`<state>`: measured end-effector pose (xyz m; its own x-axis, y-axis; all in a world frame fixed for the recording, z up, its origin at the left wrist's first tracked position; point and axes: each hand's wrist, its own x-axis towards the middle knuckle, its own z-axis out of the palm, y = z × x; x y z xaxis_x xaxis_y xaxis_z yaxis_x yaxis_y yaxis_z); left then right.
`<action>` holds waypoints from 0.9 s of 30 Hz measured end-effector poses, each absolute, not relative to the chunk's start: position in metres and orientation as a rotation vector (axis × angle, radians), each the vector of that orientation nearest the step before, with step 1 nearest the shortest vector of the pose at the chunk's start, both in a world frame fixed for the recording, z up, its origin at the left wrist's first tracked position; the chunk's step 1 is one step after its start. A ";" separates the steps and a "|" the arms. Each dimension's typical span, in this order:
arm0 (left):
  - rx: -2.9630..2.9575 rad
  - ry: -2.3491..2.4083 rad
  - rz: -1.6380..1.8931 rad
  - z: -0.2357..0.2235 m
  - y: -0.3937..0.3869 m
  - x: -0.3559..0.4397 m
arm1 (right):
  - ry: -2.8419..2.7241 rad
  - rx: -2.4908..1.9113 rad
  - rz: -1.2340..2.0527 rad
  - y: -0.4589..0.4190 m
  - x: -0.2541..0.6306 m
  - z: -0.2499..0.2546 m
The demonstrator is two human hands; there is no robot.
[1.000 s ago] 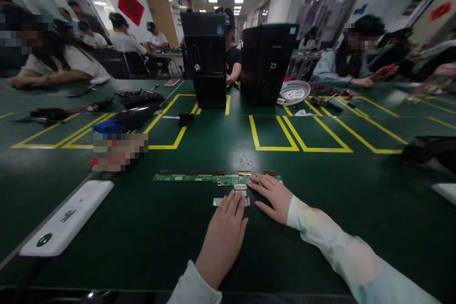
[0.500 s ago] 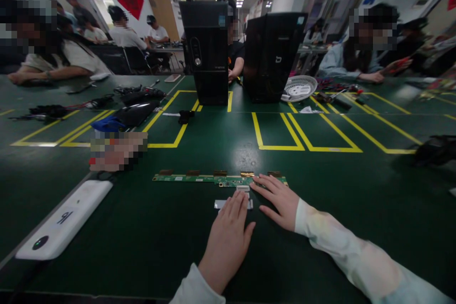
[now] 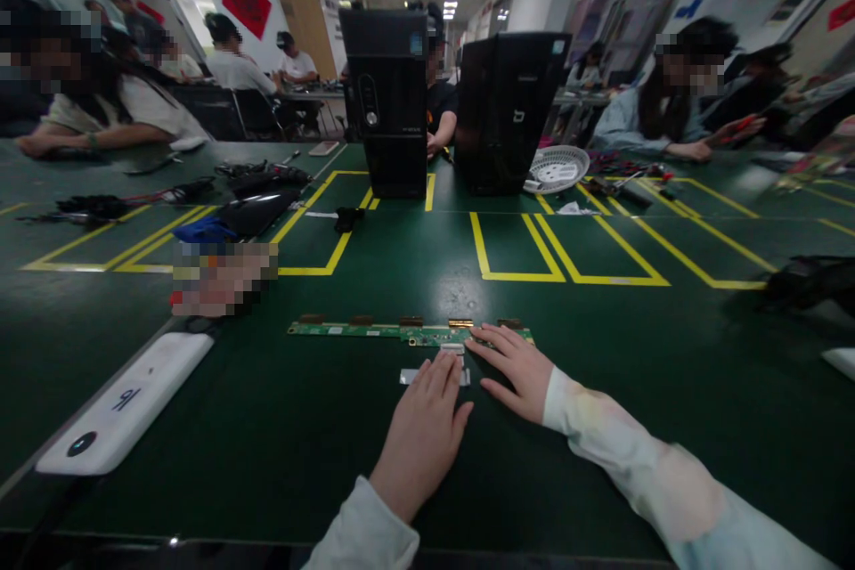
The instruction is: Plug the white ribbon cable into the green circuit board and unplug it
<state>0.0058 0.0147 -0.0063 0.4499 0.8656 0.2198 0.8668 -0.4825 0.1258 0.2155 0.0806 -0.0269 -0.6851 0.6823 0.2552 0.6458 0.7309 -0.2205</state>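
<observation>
A long, narrow green circuit board (image 3: 361, 331) with several brown tabs along its far edge lies flat on the dark green table (image 3: 267, 463). My right hand (image 3: 511, 370) rests over the board's right end, palm down, its fingers stretched out and spread. Just in front of the board, my left hand (image 3: 427, 427) lies palm down with straight fingers on a flat whitish ribbon cable (image 3: 409, 377). The cable's middle is hidden under those fingers. A white connector (image 3: 452, 348) shows between the left fingertips and the board.
A white power bank-like device (image 3: 124, 410) lies at the left. Two black computer towers (image 3: 394, 107) (image 3: 508, 116) stand at the back, with a white basket (image 3: 557, 169) beside them. Cables (image 3: 260, 174) lie at the far left. Other people sit around the table.
The camera view has shifted and tilted slightly. Both hands keep almost the same pose over the board and the ribbon cable; the left thumb stands a little farther out than a second ago.
</observation>
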 end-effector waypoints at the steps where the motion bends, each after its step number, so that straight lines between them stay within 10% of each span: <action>1: -2.668 -1.586 -0.434 -0.003 0.015 0.005 | -2.616 -1.036 0.153 0.081 0.215 -0.027; 27: -2.122 -2.035 -0.502 -0.024 0.003 -0.161 | -2.689 -0.971 0.172 0.073 0.187 -0.016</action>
<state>-0.1608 0.0030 -0.0245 0.0188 0.9380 0.3461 0.9914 -0.0624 0.1153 0.1867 0.0735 -0.0156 -0.7363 0.6409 0.2171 0.6080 0.7674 -0.2035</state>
